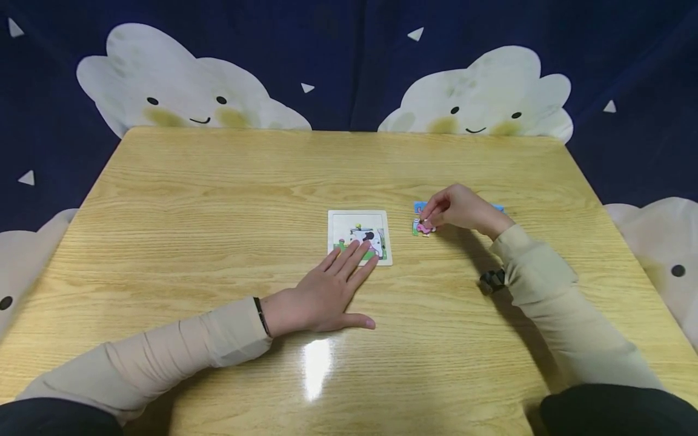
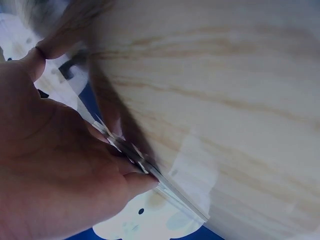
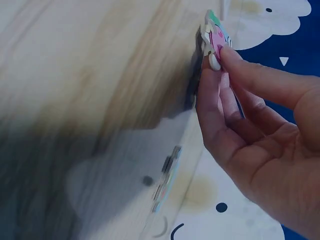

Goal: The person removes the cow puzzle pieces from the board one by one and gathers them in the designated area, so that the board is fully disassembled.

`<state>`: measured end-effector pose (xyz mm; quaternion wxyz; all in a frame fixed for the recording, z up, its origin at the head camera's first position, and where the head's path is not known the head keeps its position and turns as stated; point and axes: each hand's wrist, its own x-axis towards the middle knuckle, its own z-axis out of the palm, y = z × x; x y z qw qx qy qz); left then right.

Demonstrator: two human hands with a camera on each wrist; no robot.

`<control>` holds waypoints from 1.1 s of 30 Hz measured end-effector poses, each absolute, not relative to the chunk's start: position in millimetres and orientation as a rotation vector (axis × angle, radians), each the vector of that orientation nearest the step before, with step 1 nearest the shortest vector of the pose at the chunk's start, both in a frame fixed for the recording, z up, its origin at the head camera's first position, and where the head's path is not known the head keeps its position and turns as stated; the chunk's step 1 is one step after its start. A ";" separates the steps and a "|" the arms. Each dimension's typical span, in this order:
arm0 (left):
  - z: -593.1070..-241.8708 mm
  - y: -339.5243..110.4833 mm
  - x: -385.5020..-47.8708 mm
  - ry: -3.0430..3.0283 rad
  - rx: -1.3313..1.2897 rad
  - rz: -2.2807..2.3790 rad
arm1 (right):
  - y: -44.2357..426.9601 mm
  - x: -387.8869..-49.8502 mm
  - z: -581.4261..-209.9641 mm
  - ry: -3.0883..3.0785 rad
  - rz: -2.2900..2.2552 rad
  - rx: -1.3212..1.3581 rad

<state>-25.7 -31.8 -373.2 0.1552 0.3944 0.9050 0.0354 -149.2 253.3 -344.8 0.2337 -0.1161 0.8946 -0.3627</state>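
Note:
A square, white-framed jigsaw puzzle board point(image 1: 357, 221) lies on the table, its lower part filled with a cow picture. My left hand point(image 1: 327, 297) rests with straight, spread fingers over the board's near edge; the fingers hide part of the picture. In the left wrist view the board point(image 2: 172, 190) shows edge-on beside the fingers. To the right of the board, my right hand point(image 1: 458, 209) pinches a pink, green and white puzzle piece point(image 3: 216, 37) between thumb and fingertips. A blue puzzle piece point(image 1: 419, 206) lies just behind the pinched one.
More blue puzzle pieces point(image 1: 498, 208) show past the right hand, mostly covered by it. In the right wrist view, flat pieces point(image 3: 166, 180) lie on the wooden table point(image 1: 218, 181). A dark blue curtain point(image 1: 354, 60) with smiling clouds hangs behind the table.

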 end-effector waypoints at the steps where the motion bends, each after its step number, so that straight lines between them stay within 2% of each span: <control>1: -373.1 -31.9 -25.3 2.593 1.132 0.101 | 254.7 -148.5 -345.8 2.468 -0.983 -0.317; 25: -375.2 -33.6 -25.7 2.584 1.120 0.125 | 256.6 -136.3 -349.7 2.669 -0.830 -0.462; 33: -373.1 -34.7 -26.3 2.576 1.130 0.137 | 239.3 -139.2 -346.2 2.601 -0.928 -0.545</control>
